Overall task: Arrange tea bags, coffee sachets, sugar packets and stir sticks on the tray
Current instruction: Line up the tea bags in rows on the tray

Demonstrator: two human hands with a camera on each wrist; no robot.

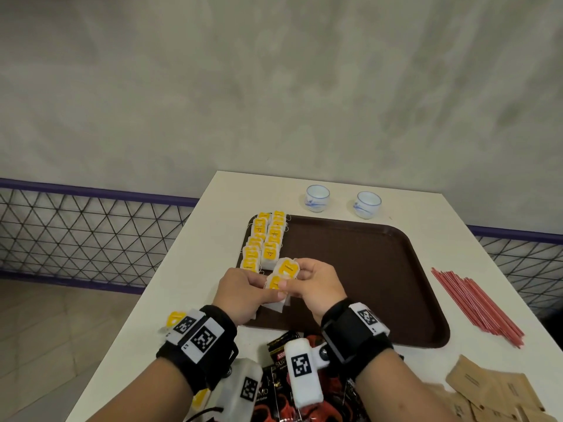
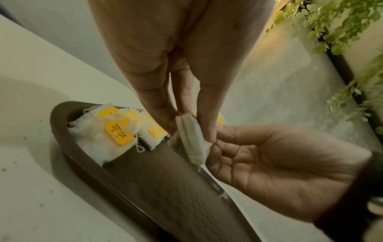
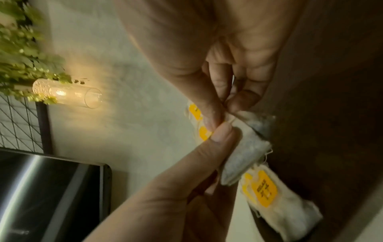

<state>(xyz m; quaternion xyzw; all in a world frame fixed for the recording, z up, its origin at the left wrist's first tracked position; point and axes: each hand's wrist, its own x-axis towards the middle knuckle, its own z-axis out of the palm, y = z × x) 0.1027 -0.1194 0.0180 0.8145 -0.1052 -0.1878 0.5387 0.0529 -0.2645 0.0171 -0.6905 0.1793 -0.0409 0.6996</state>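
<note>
A brown tray [image 1: 380,269] lies on the white table. Two columns of white tea bags [image 1: 266,239] with yellow tags fill its far left corner. Both hands meet just above the tray's near left part. My left hand [image 1: 259,283] pinches a tea bag [image 1: 275,283] between thumb and fingers, and my right hand [image 1: 301,274] pinches a second one [image 1: 287,268] touching it. In the left wrist view the left hand [image 2: 207,129] grips a tea bag [image 2: 190,139] edge-on, with the right hand [image 2: 259,163] at it. In the right wrist view the right hand [image 3: 225,113] pinches the bag's top [image 3: 244,152].
Red stir sticks [image 1: 475,303] lie right of the tray. Brown sugar packets [image 1: 493,388] sit at the near right, and black-and-red coffee sachets [image 1: 280,391] under my wrists. A loose tea bag [image 1: 175,319] lies left of the tray. Two small cups [image 1: 317,197] stand behind it.
</note>
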